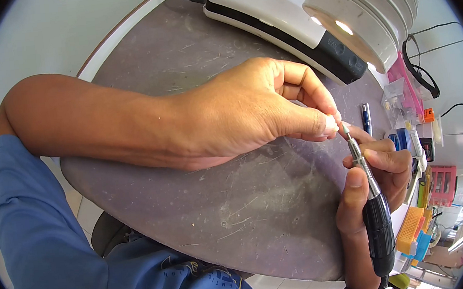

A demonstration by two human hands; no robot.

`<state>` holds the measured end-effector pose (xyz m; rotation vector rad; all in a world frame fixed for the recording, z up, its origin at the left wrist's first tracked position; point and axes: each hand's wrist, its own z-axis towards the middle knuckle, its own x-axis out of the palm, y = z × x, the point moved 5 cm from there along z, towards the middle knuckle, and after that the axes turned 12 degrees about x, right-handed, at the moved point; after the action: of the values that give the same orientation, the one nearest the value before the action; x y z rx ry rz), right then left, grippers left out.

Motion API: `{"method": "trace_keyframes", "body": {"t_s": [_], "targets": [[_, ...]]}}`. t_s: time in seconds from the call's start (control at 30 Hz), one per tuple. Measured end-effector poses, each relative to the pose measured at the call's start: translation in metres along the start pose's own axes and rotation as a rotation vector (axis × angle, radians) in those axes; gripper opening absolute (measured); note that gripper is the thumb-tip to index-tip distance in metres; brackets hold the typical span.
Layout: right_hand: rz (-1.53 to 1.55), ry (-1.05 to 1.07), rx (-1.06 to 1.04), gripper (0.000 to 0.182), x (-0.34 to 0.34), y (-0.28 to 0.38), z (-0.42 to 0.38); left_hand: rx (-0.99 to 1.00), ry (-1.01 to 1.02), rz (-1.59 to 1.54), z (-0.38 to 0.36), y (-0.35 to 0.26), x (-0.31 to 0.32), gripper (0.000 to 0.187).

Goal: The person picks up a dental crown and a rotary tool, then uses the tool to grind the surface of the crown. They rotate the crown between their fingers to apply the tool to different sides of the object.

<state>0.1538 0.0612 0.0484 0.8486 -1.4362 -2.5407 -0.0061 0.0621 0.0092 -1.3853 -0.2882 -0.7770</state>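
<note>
My right hand (383, 171) is wrapped round a black and silver rotary handpiece (380, 225), with the thumb on one side and the fingers on the other. The handpiece stands nearly upright in the view, and its pale pointed bit (346, 129) faces up and to the left. My left hand (261, 105) reaches in from the left with thumb and forefinger pinched together right by the bit. Whatever small thing lies between those fingertips is mostly hidden. Both hands are above the scratched grey work surface (248, 204).
A white dust-collector-like machine (264, 16) with a black panel stands at the back, beneath a lit white lamp (353, 21). To the right lie a blue pen (366, 119), black-framed glasses (420, 70), an orange box (409, 223) and a pink rack (443, 185).
</note>
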Motion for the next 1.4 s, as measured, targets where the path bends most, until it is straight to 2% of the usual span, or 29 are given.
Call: {"method": "trace_keyframes", "body": {"t_s": [0.2, 0.23, 0.3, 0.73, 0.8, 0.9, 1.03, 1.13, 1.2, 1.4], "targets": [[-0.113, -0.074, 0.124, 0.036, 0.0027, 0.0016, -0.0016, 0.002, 0.005, 0.031, -0.0002, 0.0008, -0.0004, 0.014], [-0.113, -0.074, 0.124, 0.036, 0.0002, 0.0007, -0.0015, -0.004, 0.004, 0.030, -0.0003, 0.0006, -0.0001, 0.014], [-0.024, 0.059, 0.074, 0.033, -0.0007, -0.0001, -0.0014, -0.002, 0.008, 0.033, -0.0001, 0.0003, 0.0003, 0.014], [-0.063, 0.024, 0.032, 0.034, 0.0012, -0.0022, -0.0006, -0.016, 0.001, 0.009, -0.0005, -0.0003, 0.0015, 0.013], [-0.037, 0.101, -0.017, 0.034, 0.0017, -0.0012, 0.0000, -0.023, -0.003, 0.009, -0.0006, -0.0011, 0.0017, 0.013], [-0.031, 0.036, 0.064, 0.034, 0.0019, -0.0004, -0.0016, -0.028, -0.003, 0.011, -0.0006, -0.0005, 0.0008, 0.013], [-0.032, 0.028, 0.054, 0.034, 0.0006, -0.0024, -0.0001, -0.031, -0.006, 0.011, -0.0004, -0.0003, 0.0004, 0.013], [-0.041, 0.105, 0.015, 0.035, 0.0022, 0.0004, -0.0005, -0.030, -0.012, 0.012, -0.0010, -0.0021, 0.0018, 0.013], [-0.041, 0.050, 0.071, 0.035, 0.0013, -0.0007, -0.0014, -0.029, -0.011, 0.008, -0.0009, -0.0005, 0.0009, 0.014], [0.021, 0.069, 0.083, 0.034, -0.0012, -0.0004, -0.0018, -0.012, 0.003, 0.026, -0.0006, 0.0000, 0.0000, 0.014]]}}
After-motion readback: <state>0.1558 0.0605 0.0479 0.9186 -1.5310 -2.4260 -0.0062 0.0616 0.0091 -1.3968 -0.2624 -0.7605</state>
